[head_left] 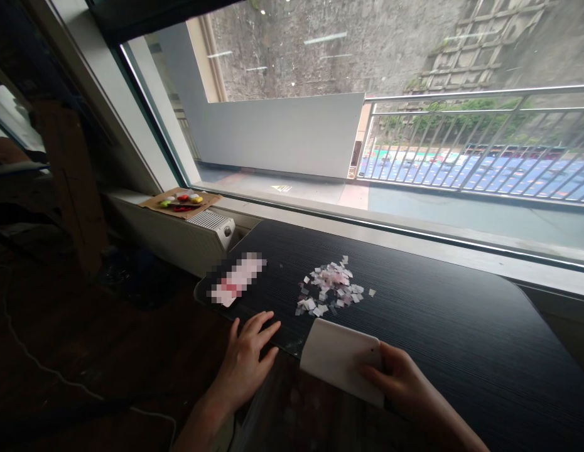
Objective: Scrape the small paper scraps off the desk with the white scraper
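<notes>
Right hand (405,380) gripping white flat plastic scraper (341,359) at the black ribbed table (461,326) near edge; left hand (247,358) lying open, flat; pile of small pale paper scraps (330,287) still scattered mid-table, nothing gathered yet

Both hands bare: left hand (247,361), right hand (400,383). Forearms uncovered, no sleeves, rings, watch or gloves visible.

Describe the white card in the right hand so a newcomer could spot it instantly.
Start at the dark table under the big window. At its near edge, the right hand holds a white card, just below the paper scraps. It is the only large, plain white sheet with rounded corners.
</notes>
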The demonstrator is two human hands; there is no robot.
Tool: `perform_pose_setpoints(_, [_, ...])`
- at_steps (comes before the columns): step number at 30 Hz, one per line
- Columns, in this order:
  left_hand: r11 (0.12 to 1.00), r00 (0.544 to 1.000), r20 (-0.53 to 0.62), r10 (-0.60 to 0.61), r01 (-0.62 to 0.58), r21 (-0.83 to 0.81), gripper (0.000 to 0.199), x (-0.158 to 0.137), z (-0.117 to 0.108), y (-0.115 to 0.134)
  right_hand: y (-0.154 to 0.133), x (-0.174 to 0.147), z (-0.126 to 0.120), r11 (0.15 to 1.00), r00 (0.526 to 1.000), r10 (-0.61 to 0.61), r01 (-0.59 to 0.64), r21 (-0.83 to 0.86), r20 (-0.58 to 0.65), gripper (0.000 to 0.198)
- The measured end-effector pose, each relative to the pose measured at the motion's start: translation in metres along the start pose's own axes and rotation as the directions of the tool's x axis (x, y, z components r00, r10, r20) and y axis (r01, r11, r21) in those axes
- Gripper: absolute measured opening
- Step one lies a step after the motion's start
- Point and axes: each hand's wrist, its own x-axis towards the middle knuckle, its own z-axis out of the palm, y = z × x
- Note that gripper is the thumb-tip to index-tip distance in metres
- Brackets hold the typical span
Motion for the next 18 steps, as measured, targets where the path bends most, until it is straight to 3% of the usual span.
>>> perform_pose_setpoints(5, [1.0,1.0,0.009,-0.001,0.001,-0.003,0.046,0.001,-0.002,0.001,0.007,0.0,-0.011,1.0,0.99,0.013,-0.015,-0.013,-0.143,0.025])
perform_pose_setpoints(18, [0.996,0.993,0.087,-0.079,0.076,0.038,0.046,0.003,-0.008,0.01,0.003,0.001,-0.001,0.993,0.995,0.096,-0.092,0.079,-0.04,0.023])
